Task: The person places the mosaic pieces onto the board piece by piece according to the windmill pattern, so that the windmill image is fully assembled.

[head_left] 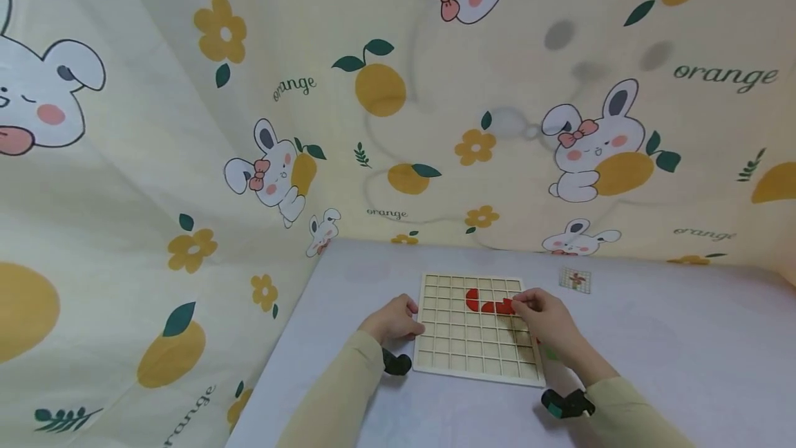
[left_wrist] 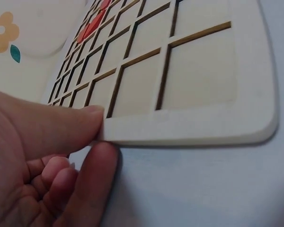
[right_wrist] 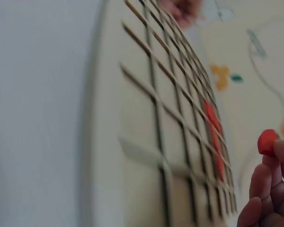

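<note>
A pale wooden grid board (head_left: 460,348) lies on the table, its square cells divided by raised strips. Several red pieces (head_left: 472,300) sit in cells of its upper part, some with curved edges. My left hand (head_left: 394,319) is at the board's left edge; in the left wrist view the thumb (left_wrist: 80,123) lies on the rim and the index finger (left_wrist: 100,163) is against its side. My right hand (head_left: 550,316) is over the board's right side. Between thumb and fingertip it pinches a small red piece (right_wrist: 266,142), raised above the grid in the right wrist view.
Behind the board at the right lies a small square card (head_left: 575,280) with a red figure on a grid. Something green (head_left: 550,355) shows partly under the right forearm. Black wrist cameras (head_left: 567,404) hang at both wrists. A printed cloth (head_left: 435,40) walls the table's back and left.
</note>
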`<state>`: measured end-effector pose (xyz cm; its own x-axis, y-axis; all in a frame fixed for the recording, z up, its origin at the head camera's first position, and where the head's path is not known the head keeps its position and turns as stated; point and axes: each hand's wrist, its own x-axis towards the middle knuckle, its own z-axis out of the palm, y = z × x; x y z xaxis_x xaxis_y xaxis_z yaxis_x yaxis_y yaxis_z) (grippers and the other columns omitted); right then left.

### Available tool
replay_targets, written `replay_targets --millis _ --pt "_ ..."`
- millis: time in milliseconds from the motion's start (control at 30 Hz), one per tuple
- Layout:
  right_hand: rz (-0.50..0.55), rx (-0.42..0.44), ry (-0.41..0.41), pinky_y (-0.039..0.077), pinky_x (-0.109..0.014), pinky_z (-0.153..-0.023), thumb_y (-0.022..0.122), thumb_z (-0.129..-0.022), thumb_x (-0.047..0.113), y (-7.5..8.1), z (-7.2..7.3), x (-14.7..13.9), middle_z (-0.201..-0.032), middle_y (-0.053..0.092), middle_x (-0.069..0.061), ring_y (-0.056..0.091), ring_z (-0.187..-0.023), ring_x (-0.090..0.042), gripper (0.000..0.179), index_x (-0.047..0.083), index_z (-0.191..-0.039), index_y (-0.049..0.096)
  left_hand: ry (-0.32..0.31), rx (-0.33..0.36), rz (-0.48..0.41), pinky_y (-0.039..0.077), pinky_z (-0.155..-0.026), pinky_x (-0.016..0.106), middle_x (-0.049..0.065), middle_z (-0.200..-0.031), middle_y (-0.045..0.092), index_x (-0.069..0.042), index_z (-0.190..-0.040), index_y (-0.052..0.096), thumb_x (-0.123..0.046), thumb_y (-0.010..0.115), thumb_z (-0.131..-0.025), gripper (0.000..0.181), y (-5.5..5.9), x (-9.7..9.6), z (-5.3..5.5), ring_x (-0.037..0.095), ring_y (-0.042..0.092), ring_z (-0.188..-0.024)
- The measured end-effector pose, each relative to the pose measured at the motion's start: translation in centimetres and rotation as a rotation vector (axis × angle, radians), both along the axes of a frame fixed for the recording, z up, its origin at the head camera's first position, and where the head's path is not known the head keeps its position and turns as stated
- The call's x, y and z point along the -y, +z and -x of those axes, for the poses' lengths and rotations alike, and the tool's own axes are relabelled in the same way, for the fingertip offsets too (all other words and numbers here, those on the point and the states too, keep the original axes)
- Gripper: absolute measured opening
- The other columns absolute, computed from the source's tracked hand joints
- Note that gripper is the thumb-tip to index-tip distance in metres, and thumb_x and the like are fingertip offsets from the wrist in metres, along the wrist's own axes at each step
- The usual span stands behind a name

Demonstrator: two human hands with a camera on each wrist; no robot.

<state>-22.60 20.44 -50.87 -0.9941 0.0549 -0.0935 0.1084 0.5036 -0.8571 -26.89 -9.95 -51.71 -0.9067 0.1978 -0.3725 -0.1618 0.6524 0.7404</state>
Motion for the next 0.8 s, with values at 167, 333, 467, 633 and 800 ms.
replay_targets --millis 167,333,467,633,800 --pt "0.035 0.007 0.024 0.045 -0.031 -0.068 0.062 -0.096 0.024 -1.0 0.4 3.7 -0.094 0.061 -0.008 0.052 -0.084 -0.022 0.021 0.007 -0.108 0.061 -0.014 -0.02 -0.004 0.044 -0.066 0.03 0.008 -0.093 0.05 -0.009 -0.106 0.049 -0.01 0.077 -0.082 0.037 -0.2 0.1 -0.2 0.018 0.056 -0.074" --pt "0.0 -0.009 0.007 0.046 -0.029 -0.065 0.063 -0.094 0.022 -1.8 1.1 6.3 -0.092 0.06 -0.006 0.052 -0.082 -0.021 0.016 0.009 -0.104 0.063 -0.019 -0.027 0.001 0.043 -0.07 0.032 0.008 -0.096 0.048 -0.009 -0.109 0.049 -0.012 0.076 -0.083 0.038 0.0 0.1 -0.3 0.018 0.056 -0.075" --pt "-0.042 -0.014 -0.009 0.043 -0.03 -0.063 0.064 -0.093 0.021 -2.0 1.3 7.4 -0.09 0.058 -0.005 0.05 -0.081 -0.021 0.014 0.009 -0.1 0.063 -0.023 -0.028 0.002 0.044 -0.071 0.032 0.008 -0.097 0.048 -0.008 -0.11 0.049 -0.012 0.076 -0.084 0.038 0.0 0.0 -0.3 0.018 0.057 -0.074" --pt "-0.057 -0.002 -0.017 0.042 -0.031 -0.064 0.065 -0.092 0.022 -2.5 1.5 7.7 -0.087 0.057 -0.004 0.05 -0.081 -0.021 0.012 0.01 -0.097 0.063 -0.027 -0.03 0.005 0.044 -0.073 0.034 0.008 -0.098 0.049 -0.008 -0.112 0.049 -0.015 0.076 -0.084 0.039 -0.2 0.1 -0.3 0.018 0.057 -0.076" --pt "-0.08 0.012 -0.032 0.042 -0.031 -0.064 0.065 -0.092 0.024 -2.6 1.6 8.1 -0.088 0.057 -0.004 0.05 -0.081 -0.021 0.014 0.012 -0.098 0.064 -0.028 -0.028 -0.009 0.045 -0.071 0.032 0.007 -0.099 0.049 -0.009 -0.112 0.049 -0.015 0.076 -0.084 0.039 -0.4 0.3 -0.2 0.017 0.057 -0.075"
